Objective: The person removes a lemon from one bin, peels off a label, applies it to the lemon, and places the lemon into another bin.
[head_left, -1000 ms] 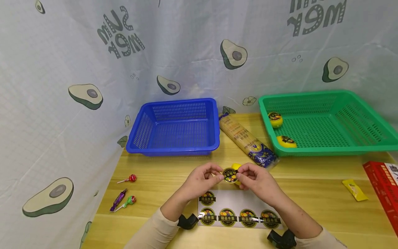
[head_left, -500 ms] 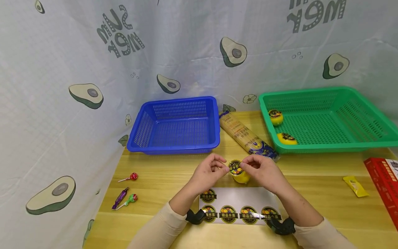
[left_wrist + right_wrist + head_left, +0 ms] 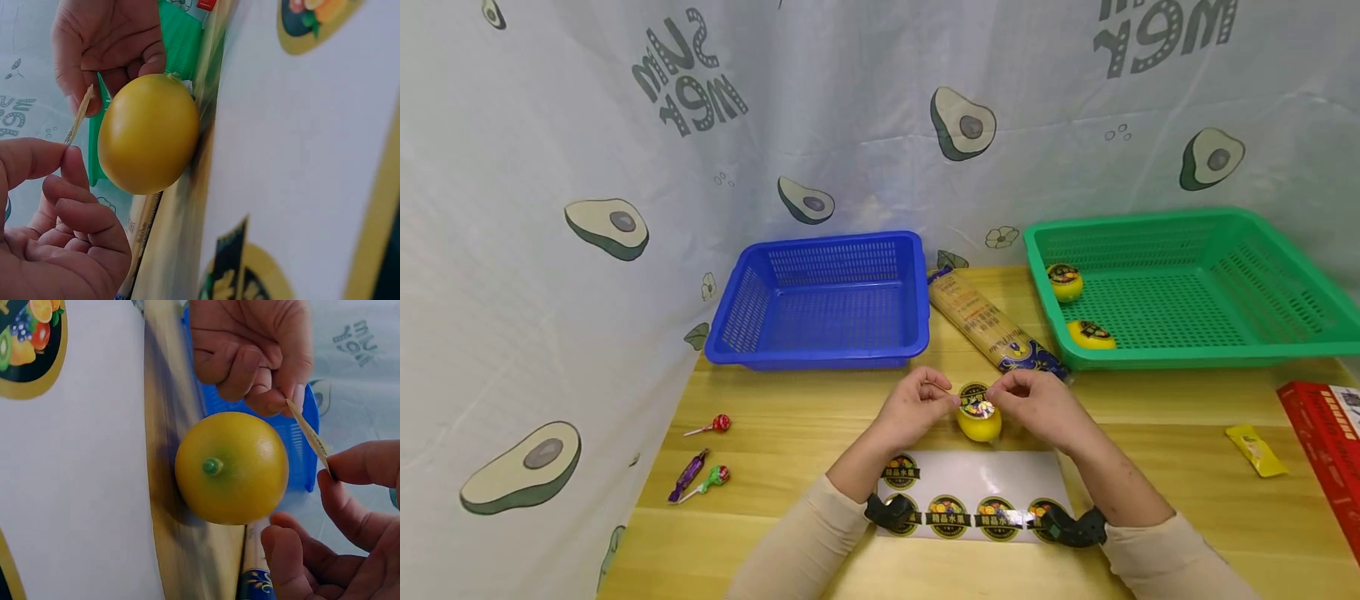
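Observation:
Between thumb and index finger, my left hand (image 3: 916,408) pinches the left edge of a round black-and-gold fruit sticker (image 3: 976,402). The right hand (image 3: 1043,410) pinches its opposite edge, so the sticker is stretched between both hands. Directly below it, a yellow lemon-like fruit (image 3: 980,428) rests on the wooden table. Both wrist views show a small gap between the sticker (image 3: 78,119) and the fruit (image 3: 234,469), whose green stem nub faces right. Nearer me lies a white sticker sheet (image 3: 992,475) with several matching stickers, partly covered by the black wrist straps.
Behind the hands stand a blue basket (image 3: 820,362) and a green basket (image 3: 1195,358) holding two stickered yellow fruits (image 3: 1092,335). A spaghetti pack (image 3: 992,325) lies between them. Lollipops (image 3: 721,423) and a purple candy (image 3: 688,475) lie left; a yellow packet (image 3: 1257,450) and red box (image 3: 1322,442), right.
Both hands have moved the sticker slightly right and away from me, from in front of the fruit to over its top. More of the fruit's front now shows.

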Available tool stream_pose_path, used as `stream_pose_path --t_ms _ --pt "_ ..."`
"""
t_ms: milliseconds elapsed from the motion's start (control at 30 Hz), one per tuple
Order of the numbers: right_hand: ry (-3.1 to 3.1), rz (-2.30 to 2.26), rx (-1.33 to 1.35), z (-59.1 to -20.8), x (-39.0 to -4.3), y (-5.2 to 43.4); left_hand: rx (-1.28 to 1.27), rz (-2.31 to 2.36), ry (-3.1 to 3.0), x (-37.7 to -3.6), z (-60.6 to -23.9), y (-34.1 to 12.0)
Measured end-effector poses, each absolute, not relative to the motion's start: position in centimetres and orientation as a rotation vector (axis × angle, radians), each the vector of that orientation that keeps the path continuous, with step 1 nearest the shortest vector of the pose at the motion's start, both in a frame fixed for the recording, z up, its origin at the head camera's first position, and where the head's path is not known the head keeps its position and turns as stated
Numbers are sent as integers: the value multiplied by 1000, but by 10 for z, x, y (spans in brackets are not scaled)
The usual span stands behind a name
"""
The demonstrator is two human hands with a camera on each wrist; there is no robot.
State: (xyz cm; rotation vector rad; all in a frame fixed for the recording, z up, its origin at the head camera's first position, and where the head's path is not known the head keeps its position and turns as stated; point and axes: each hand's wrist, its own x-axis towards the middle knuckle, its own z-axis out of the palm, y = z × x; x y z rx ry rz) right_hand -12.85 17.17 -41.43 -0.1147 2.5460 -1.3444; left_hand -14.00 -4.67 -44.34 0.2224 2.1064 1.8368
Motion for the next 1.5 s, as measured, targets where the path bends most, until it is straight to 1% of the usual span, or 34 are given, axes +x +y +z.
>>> stream_pose_path --t_ms 400,1000,1333,1500 --pt "2526 -1342 -47 -422 -130 169 213 1836 2060 -141 -453 -46" --pt "2503 -1348 -25 -430 -133 168 169 1811 2067 -141 -458 -46" --pt "2251 -1475 -39 -437 -136 170 106 1729 2106 -142 -458 -50" --pt "2178 -1554 -72 -434 -136 173 117 1706 1993 -141 -456 -51"
